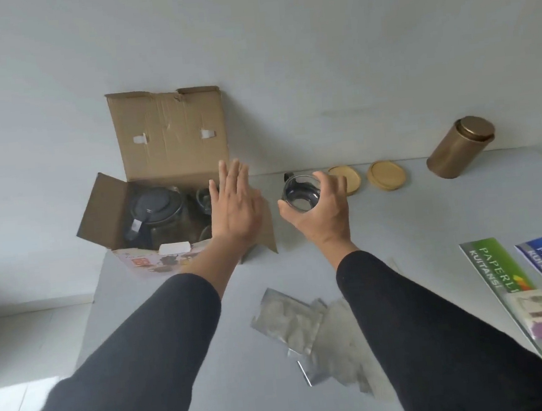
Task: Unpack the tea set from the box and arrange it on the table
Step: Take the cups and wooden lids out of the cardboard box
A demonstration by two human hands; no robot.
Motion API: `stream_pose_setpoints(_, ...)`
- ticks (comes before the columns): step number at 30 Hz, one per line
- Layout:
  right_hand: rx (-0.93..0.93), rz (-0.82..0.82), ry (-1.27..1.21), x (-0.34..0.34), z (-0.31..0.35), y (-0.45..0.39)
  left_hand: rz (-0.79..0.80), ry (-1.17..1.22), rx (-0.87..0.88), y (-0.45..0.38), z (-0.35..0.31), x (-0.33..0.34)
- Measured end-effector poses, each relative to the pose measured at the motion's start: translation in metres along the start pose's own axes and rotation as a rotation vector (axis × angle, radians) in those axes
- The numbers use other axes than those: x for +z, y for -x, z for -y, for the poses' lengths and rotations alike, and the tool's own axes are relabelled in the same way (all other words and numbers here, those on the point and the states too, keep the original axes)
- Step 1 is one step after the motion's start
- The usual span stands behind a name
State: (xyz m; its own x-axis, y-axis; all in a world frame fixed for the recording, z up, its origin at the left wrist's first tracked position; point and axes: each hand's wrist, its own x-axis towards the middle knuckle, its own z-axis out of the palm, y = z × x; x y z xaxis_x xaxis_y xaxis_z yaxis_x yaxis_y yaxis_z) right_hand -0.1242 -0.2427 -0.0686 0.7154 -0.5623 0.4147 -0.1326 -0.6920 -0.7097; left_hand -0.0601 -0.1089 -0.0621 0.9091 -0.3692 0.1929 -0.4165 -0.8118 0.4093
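An open cardboard box (165, 139) stands at the table's far left corner, its lid flap up against the wall. Inside lies a glass teapot with a dark lid (155, 209), and at least one more glass cup (203, 198) beside it. My left hand (235, 205) hovers flat with straight fingers over the box's right side. To the right of the box, my right hand (321, 210) grips a glass cup (301, 192) with a dark handle, held just above the table. Two round wooden coasters (386, 175) lie near the wall, one partly behind my right hand.
A gold metal canister (459, 148) stands at the back right by the wall. Several silver foil sachets (301, 327) lie on the grey table (211, 358) between my forearms. Two long receipt books (526, 291) lie along the right edge. The floor drops off left of the table.
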Motion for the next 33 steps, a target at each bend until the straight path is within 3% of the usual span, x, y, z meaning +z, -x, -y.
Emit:
stream_pose_setpoints(4, 0.093, 0.020, -0.013, -0.041, -0.070, -0.013, 0.127, 0.022, 0.040, 0.005, -0.060, 0.059)
stream_pose_setpoints(10, 0.155, 0.113, 0.029, -0.088, -0.176, -0.039, 0.346, -0.007, -0.137, 0.014, -0.116, 0.151)
stream_pose_setpoints(16, 0.181, 0.131, -0.006, -0.099, -0.246, -0.065, 0.396, -0.032, -0.246, 0.013, -0.137, 0.202)
stream_pose_setpoints(22, 0.216, 0.174, -0.032, -0.093, -0.279, -0.078, 0.365, -0.179, -0.266, 0.013, -0.141, 0.223)
stream_pose_setpoints(33, 0.209, 0.214, -0.049, -0.093, -0.293, -0.083, 0.372, -0.244, -0.276, 0.011, -0.144, 0.228)
